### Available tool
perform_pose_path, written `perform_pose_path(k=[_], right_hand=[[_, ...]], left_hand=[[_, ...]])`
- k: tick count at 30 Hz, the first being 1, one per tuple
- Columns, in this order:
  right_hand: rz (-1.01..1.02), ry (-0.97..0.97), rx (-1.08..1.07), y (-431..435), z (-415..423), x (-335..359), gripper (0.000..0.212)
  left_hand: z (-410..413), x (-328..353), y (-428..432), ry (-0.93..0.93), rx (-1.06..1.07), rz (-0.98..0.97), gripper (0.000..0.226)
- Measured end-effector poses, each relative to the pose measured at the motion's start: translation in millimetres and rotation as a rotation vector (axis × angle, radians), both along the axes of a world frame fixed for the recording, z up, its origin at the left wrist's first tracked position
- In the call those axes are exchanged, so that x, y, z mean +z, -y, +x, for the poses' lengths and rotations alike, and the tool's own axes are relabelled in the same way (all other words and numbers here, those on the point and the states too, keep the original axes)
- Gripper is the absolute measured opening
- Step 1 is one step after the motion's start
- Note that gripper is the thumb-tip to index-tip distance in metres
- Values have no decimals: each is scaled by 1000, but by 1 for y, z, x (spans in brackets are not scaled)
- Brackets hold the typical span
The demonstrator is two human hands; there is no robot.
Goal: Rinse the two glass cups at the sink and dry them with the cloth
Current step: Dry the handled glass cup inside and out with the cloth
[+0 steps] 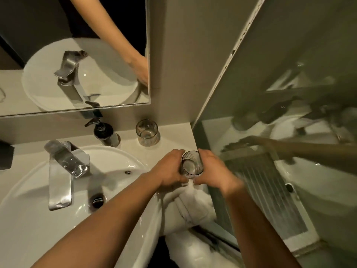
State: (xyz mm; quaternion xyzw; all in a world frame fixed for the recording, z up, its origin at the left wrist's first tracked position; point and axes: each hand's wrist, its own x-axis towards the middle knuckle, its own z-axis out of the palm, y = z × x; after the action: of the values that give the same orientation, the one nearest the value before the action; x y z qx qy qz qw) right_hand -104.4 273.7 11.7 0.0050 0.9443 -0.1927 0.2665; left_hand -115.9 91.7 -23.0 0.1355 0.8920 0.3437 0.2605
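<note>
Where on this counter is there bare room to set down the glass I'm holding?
Bare counter lies right of the standing glass cup, up to the corner wall. The back strip between soap bottle and that cup is narrow. The white cloth covers the near edge.

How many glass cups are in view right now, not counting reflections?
2. One ribbed glass cup stands on the counter beside the soap pump bottle; the other glass cup is held between both hands above the white cloth.

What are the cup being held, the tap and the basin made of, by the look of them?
Held cup: clear ribbed glass, you see through it. Tap: polished metal, probably chrome, with mirror-like glints. Basin: glossy white, likely ceramic, showing soft reflections.
</note>
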Motion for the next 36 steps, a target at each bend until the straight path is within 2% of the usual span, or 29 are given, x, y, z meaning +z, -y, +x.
perform_pose_path(k=[4, 8, 14, 17, 22, 25, 27, 29, 32, 34, 36], right_hand=[[-35, -100, -65, -1, 9, -9, 81], [-53, -157, -37, -3, 10, 7, 84], [-126, -254, 86, 10, 17, 65, 99], [-225, -265, 182, 30, 25, 90, 95], [-393, -204, 271, 63, 43, 104, 90], [-460, -154, 268, 70, 54, 95, 88], [-465, -133, 187, 64, 57, 81, 79], [-370, -160, 54, 53, 57, 58, 56], [-61, -121, -92, 40, 58, 11, 28], [44, -10, -154, 40, 66, -15, 26], [131, 31, -156, 47, 74, -35, 36]], left_hand=[[1, -11, -12, -4, 74, 76, 82], [2, -5, -7, -72, 87, 143, 86], [25, 49, 34, -227, 108, 298, 97], [49, 76, 61, -257, 142, 331, 101], [98, 97, 101, -214, 329, 434, 94], [125, 92, 119, -188, 436, 451, 90], [140, 86, 130, -177, 500, 442, 92], [153, 80, 140, -174, 554, 444, 92], [170, 76, 150, -160, 627, 456, 90], [178, 75, 153, -149, 668, 451, 90], [184, 75, 156, -151, 692, 440, 91]])
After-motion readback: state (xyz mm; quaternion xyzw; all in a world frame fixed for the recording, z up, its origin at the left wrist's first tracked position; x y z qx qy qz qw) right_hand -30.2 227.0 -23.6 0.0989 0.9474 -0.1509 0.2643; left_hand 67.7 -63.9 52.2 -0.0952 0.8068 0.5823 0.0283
